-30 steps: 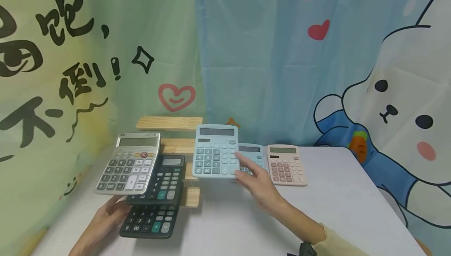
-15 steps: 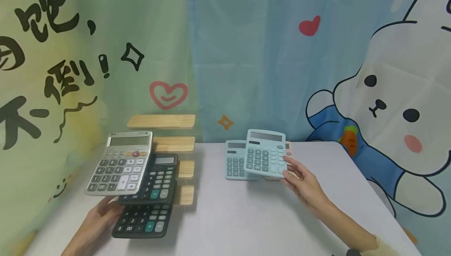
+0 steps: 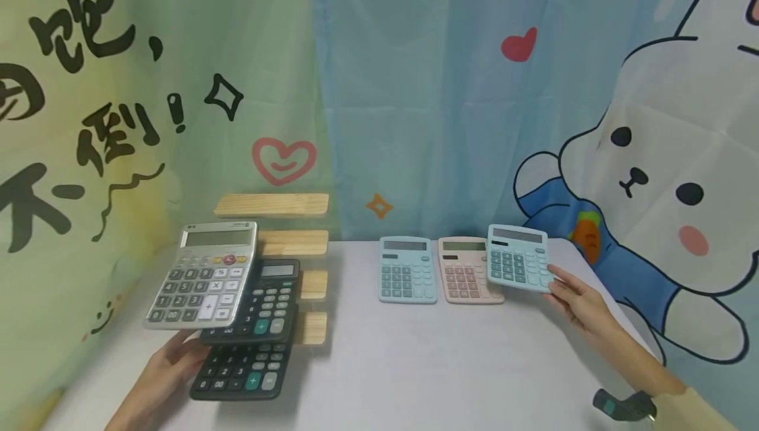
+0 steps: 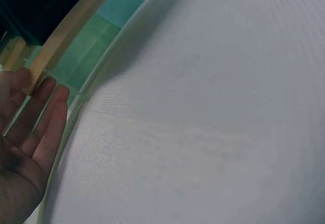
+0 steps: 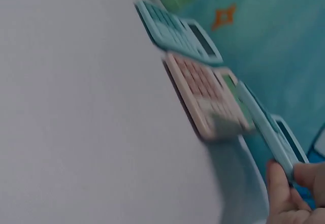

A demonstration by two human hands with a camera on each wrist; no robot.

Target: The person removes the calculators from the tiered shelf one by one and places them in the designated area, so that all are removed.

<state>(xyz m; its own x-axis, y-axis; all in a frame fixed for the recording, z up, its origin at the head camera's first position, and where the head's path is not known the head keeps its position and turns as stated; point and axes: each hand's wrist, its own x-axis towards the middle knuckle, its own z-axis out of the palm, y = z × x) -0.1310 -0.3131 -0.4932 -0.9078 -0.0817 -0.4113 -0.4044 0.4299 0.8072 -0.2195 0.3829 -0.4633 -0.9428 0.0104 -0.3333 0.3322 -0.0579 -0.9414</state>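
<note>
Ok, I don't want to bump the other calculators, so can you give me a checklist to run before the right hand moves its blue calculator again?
1. Right hand has a grip on the held blue calculator: ok, pinched at its right edge.
2. Held blue calculator down on the table: not ok, it is raised.
3. Held one free of the pink calculator: cannot tell, they overlap in both views.
4. Other blue calculator lying on the table: ok.
5. Left hand on the wooden stand: ok, pinching its edge.
</note>
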